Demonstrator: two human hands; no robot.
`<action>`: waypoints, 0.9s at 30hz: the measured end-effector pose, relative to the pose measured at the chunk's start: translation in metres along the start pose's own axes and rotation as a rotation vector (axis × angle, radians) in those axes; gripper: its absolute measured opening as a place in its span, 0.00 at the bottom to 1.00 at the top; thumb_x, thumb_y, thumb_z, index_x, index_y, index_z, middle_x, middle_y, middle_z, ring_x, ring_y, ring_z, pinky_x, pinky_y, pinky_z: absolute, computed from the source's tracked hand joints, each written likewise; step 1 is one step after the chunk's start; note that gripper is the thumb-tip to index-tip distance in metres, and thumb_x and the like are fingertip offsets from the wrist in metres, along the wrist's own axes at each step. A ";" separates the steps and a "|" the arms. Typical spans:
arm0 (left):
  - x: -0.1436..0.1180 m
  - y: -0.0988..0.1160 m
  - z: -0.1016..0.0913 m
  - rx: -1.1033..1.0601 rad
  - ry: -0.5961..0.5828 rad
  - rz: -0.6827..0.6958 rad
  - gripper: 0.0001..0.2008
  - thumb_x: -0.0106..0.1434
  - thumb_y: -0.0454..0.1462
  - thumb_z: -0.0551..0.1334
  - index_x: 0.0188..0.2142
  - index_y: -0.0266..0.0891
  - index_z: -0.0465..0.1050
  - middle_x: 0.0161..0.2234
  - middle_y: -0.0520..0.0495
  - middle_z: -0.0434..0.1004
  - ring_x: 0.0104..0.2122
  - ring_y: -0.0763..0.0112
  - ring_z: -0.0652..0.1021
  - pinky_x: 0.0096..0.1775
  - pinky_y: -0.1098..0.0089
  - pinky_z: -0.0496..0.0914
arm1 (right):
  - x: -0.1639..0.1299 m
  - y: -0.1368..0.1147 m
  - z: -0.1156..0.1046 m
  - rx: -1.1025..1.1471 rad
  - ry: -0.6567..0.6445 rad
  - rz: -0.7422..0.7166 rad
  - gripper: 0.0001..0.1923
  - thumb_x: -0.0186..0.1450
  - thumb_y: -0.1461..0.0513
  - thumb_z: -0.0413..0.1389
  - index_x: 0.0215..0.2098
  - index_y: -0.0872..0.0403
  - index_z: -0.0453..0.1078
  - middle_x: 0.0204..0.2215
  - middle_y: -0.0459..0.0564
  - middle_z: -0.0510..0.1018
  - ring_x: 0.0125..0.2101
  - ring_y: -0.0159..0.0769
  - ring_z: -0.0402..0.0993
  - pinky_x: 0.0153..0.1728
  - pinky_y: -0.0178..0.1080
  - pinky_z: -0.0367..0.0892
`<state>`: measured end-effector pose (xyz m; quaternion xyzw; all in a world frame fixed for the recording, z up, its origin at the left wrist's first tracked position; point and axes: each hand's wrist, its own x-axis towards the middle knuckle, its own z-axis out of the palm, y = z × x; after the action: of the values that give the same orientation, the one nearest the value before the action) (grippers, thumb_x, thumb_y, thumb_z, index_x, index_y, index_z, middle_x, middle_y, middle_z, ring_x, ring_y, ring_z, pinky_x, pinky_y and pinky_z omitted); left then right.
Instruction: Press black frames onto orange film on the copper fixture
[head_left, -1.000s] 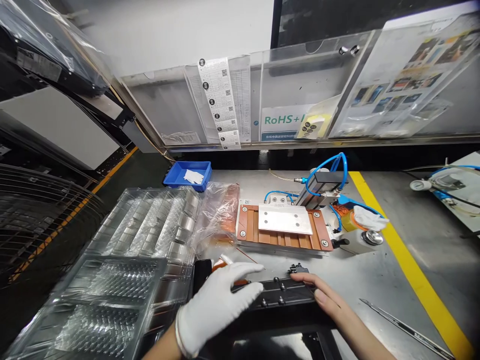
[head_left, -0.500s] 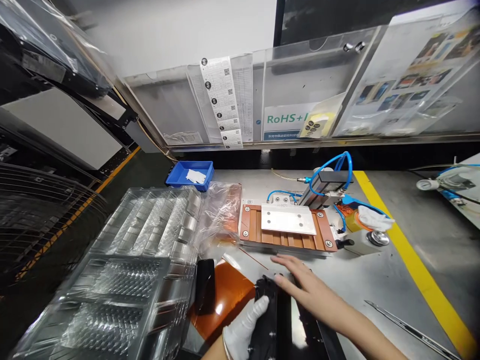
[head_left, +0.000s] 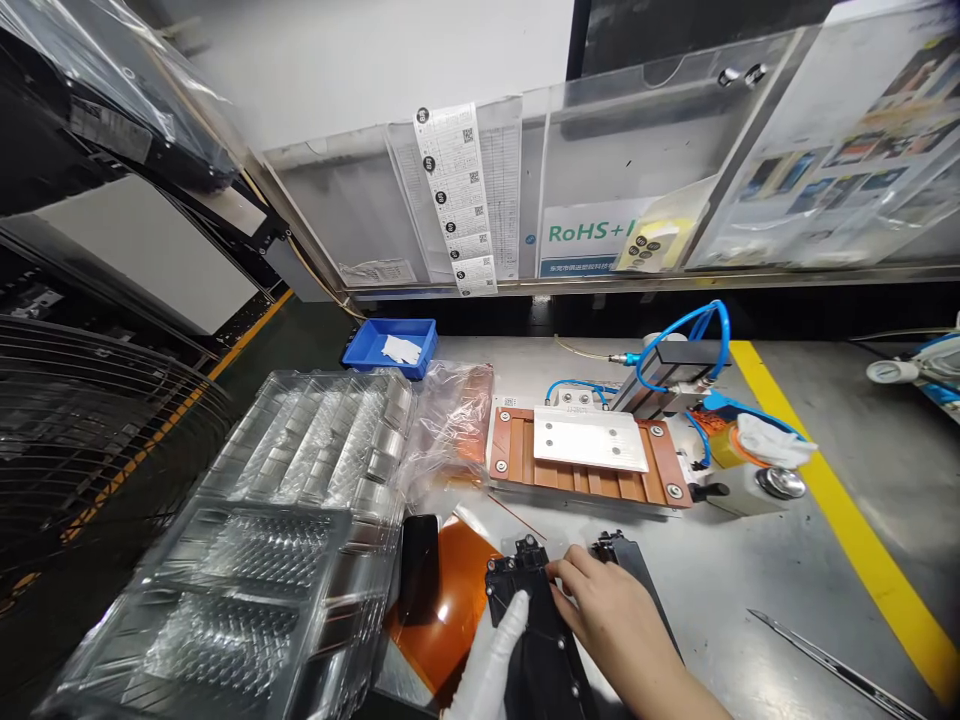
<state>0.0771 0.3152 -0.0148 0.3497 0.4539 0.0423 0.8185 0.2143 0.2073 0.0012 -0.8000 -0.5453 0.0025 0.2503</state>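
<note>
My left hand (head_left: 491,650), in a white glove, holds a long black plastic part (head_left: 536,640) from its left side, the thumb lying along the top face. Small round metal-looking fittings sit along the part's edges, and its far end has little raised features. My right hand (head_left: 611,620) is bare, with bent fingers closed on the part's right edge near the far end. Partly hidden beyond that hand, a second black part (head_left: 637,565) lies on the metal bench. To the left are an orange translucent sheet (head_left: 457,570) and a black phone-like slab (head_left: 419,565).
Stacked clear plastic trays (head_left: 247,520) fill the left side. A clamp fixture (head_left: 589,440) with a white plate and blue air hoses stands ahead, a bottle with a metal top (head_left: 776,485) beside it. Tweezers (head_left: 825,655) lie at right. A blue bin (head_left: 390,345) is behind.
My right hand has come down from open, spread fingers to gripping the black part's right edge. The held part now shows its face and stands apart from the second part. The view has shifted slightly.
</note>
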 end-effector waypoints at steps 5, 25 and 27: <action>-0.003 0.001 0.009 0.038 0.044 0.013 0.25 0.49 0.48 0.69 0.46 0.40 0.77 0.50 0.40 0.81 0.59 0.47 0.71 0.66 0.53 0.58 | -0.007 0.003 0.006 0.021 -0.086 0.112 0.10 0.60 0.71 0.57 0.35 0.50 0.69 0.26 0.41 0.69 0.19 0.39 0.68 0.22 0.40 0.57; -0.003 0.007 0.003 0.132 0.014 0.069 0.29 0.51 0.49 0.68 0.51 0.42 0.73 0.55 0.41 0.77 0.64 0.49 0.65 0.68 0.54 0.56 | -0.018 -0.004 0.004 0.074 0.078 -0.009 0.20 0.79 0.57 0.36 0.41 0.51 0.68 0.28 0.45 0.67 0.22 0.37 0.61 0.25 0.39 0.56; -0.001 0.001 0.004 0.110 0.051 0.100 0.29 0.50 0.49 0.68 0.51 0.41 0.73 0.55 0.41 0.77 0.64 0.48 0.64 0.68 0.52 0.54 | -0.017 -0.004 0.006 0.098 0.093 0.008 0.22 0.79 0.56 0.35 0.37 0.52 0.66 0.26 0.45 0.65 0.22 0.37 0.61 0.24 0.38 0.56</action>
<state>0.0799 0.3137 -0.0123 0.4150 0.4584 0.0672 0.7830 0.2023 0.1955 -0.0070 -0.7881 -0.5291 -0.0071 0.3144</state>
